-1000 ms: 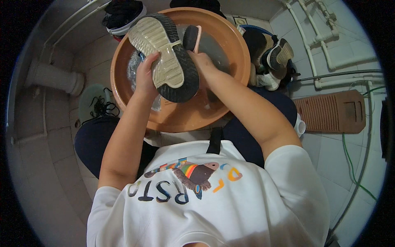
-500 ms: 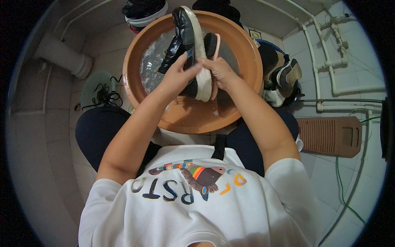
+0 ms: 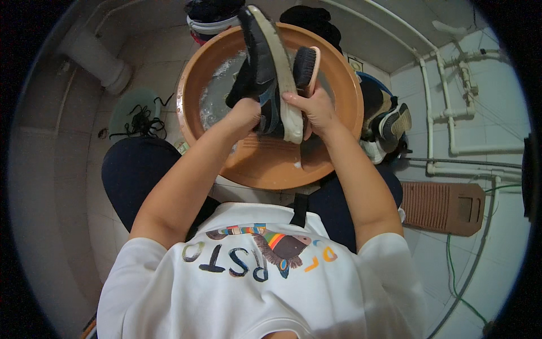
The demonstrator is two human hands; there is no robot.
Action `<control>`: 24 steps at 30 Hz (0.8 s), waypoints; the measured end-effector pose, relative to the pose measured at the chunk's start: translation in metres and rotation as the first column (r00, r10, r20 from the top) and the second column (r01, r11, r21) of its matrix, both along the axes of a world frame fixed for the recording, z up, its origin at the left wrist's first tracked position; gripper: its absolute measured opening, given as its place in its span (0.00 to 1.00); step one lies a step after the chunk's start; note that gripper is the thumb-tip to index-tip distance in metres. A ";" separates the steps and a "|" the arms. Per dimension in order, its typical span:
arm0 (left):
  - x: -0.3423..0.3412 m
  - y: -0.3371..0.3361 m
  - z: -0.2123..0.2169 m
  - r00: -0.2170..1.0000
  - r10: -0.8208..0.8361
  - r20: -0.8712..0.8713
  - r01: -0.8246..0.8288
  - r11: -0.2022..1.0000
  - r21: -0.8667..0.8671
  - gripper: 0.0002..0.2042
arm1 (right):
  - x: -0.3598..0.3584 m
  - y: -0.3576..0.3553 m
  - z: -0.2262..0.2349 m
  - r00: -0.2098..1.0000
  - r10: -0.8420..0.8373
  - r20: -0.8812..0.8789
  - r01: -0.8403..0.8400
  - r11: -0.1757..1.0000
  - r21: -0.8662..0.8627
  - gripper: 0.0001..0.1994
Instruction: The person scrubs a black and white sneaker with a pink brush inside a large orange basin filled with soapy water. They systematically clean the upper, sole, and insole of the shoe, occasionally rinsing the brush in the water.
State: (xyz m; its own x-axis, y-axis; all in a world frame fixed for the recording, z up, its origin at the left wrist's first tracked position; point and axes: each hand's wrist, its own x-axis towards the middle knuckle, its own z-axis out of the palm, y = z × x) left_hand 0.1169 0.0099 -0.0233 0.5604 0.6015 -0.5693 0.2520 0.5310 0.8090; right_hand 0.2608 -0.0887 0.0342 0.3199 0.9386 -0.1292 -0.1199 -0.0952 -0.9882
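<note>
A wet black shoe [image 3: 261, 68] with a pale sole is held up on its side above an orange-brown basin [image 3: 265, 176] of soapy water. My left hand [image 3: 245, 117] grips the shoe at its left, the fingers hidden in or behind the shoe's opening. Closed around a scrubbing brush [image 3: 305, 66] with dark bristles and a pinkish back, my right hand [image 3: 317, 112] also presses its thumb on the sole. The bristles face the sole and stand a little apart from it. White foam covers the sole's near end.
Several shoes [image 3: 389, 127] are piled right of the basin. A brown washboard [image 3: 441, 208] lies on the floor at the right. Black laces [image 3: 144, 122] hang in a pale green bowl [image 3: 119, 116] at the left. White pipes [image 3: 427, 113] run along the right wall.
My left hand has shifted from the shoe's side toward its opening, its fingers now out of sight. The brush has come a little away from the sole. The view has shifted slightly.
</note>
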 end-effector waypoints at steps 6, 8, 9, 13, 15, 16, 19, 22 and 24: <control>-0.005 0.010 -0.029 0.981 0.164 -0.099 -0.180 0.967 -0.181 0.13 | -0.011 0.003 0.001 0.998 0.046 -0.049 -0.042 0.996 0.081 0.32; -0.005 -0.006 0.015 0.986 0.122 -0.114 -0.137 0.980 -0.144 0.11 | -0.009 0.000 0.000 0.996 0.050 -0.067 -0.044 0.996 0.079 0.32; -0.008 -0.005 0.016 0.993 0.070 -0.094 -0.078 0.993 -0.088 0.11 | -0.010 0.000 0.004 0.995 0.067 -0.068 -0.062 0.996 0.069 0.32; -0.014 0.012 -0.004 0.977 -0.212 0.022 0.200 0.949 0.244 0.14 | -0.012 -0.003 0.013 0.995 0.081 -0.062 -0.076 0.994 0.078 0.32; -0.014 0.005 0.014 0.953 -0.289 0.088 0.230 0.884 0.407 0.15 | -0.011 -0.006 0.010 0.992 0.064 -0.113 -0.059 0.997 0.050 0.32; -0.014 0.003 0.014 0.948 -0.313 0.052 0.247 0.831 0.499 0.15 | -0.011 -0.007 0.008 0.989 0.056 -0.136 -0.052 0.998 0.035 0.32; -0.015 -0.011 0.056 0.944 -0.271 -0.186 0.329 0.786 0.523 0.16 | -0.012 -0.007 -0.005 0.994 -0.012 -0.113 0.024 0.993 0.111 0.27; -0.003 -0.002 0.000 0.930 -0.076 0.359 -0.004 0.976 0.218 0.13 | -0.020 -0.008 0.002 0.996 -0.024 -0.085 0.036 0.987 0.154 0.28; -0.001 0.001 -0.008 0.911 0.017 0.413 -0.077 0.989 0.129 0.11 | -0.020 -0.007 0.002 0.996 -0.023 -0.090 0.035 0.990 0.136 0.28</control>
State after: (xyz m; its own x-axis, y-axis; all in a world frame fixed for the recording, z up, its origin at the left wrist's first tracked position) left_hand 0.1163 0.0105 -0.0312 0.6952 0.6892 -0.2043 -0.1396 0.4082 0.9022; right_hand 0.2404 -0.0954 0.0357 0.3403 0.9399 -0.0289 -0.2081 0.0453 -0.9771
